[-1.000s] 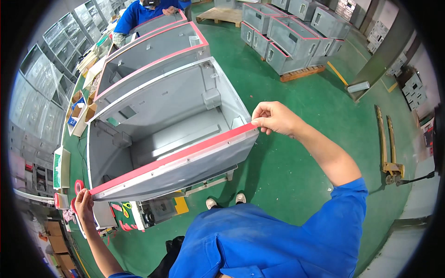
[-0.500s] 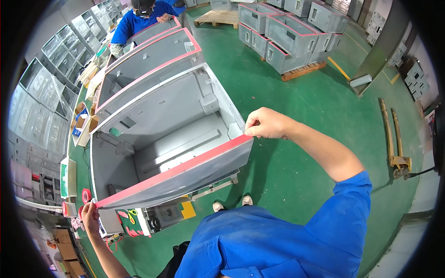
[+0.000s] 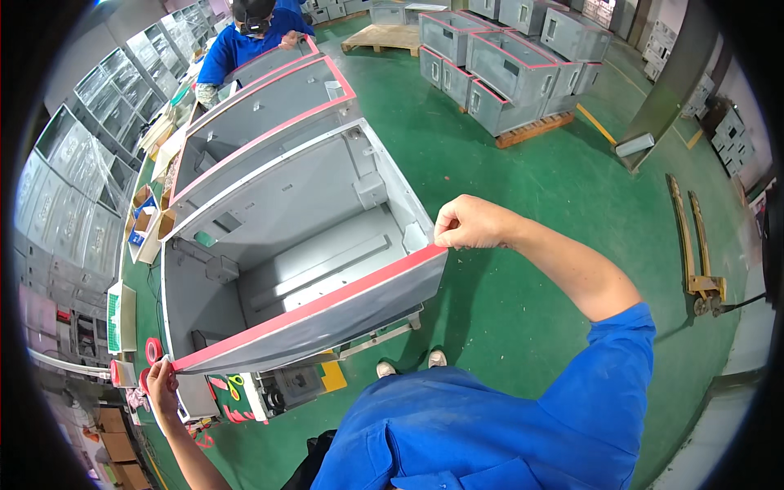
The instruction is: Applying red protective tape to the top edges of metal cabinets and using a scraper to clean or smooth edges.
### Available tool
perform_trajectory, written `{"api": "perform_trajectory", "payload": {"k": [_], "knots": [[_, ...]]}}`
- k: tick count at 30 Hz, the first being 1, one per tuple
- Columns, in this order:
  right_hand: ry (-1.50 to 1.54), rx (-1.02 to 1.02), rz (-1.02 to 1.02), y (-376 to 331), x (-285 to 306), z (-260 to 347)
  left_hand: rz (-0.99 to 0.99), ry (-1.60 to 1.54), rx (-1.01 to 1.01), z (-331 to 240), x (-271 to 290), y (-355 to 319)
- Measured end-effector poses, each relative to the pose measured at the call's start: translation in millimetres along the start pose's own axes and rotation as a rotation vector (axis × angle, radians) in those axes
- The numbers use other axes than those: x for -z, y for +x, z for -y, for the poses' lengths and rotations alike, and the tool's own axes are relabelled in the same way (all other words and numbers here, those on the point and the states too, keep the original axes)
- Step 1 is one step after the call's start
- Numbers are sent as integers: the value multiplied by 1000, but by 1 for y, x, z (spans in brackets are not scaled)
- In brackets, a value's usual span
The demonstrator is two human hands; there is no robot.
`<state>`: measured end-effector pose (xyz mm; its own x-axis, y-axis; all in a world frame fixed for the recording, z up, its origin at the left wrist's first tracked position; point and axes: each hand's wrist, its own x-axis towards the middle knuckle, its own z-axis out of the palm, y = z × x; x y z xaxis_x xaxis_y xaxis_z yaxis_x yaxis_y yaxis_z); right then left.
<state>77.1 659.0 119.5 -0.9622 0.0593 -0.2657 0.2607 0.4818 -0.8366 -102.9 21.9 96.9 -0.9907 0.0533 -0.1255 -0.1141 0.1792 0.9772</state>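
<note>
**Now lower along the near side: one pink strip (image 3: 318,305), pinched at either end**

Brought down since a second ago, from just above a row of rivets to over it, hiding those dots from view. Judged from this: lined up with the edge rather than held clear of it; whether pressed fast, impossible to tell. Located across the near side of the open grey box (image 3: 294,200), corner to corner.

Right hand (image 3: 469,221): narrow, thumb and forefinger together on the strip's end at the right corner. Left hand (image 3: 163,390): narrow too, apparently closed on the opposite end.

Counted: one strip, two hands, one box under them, bare of pink on its other three sides. Beyond, at least two pink-edged boxes (image 3: 273,102) and one co-worker (image 3: 219,61). By the left hand, at least two red tape rolls (image 3: 149,349); nearby, one pair of yellow-green scissors (image 3: 235,387).
</note>
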Motion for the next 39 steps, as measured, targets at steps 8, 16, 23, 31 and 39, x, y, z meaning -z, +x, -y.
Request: {"api": "perform_trajectory", "payload": {"k": [8,16,23,31,39], "knots": [[17,-2,29,-2,1,1,26,7,-14,-3,-2,-3],[50,3,8,-3,0,-1,-10,5,-16,-5,-9,-6],[32,33,-15,-2,0,-1,-14,-7,-23,-1,-4,-3],[43,20,-25,-3,-2,3,-28,-1,-29,-2,-11,-7],[-49,90,-77,-7,-4,1,4,11,-32,-3,-7,-4]]}}
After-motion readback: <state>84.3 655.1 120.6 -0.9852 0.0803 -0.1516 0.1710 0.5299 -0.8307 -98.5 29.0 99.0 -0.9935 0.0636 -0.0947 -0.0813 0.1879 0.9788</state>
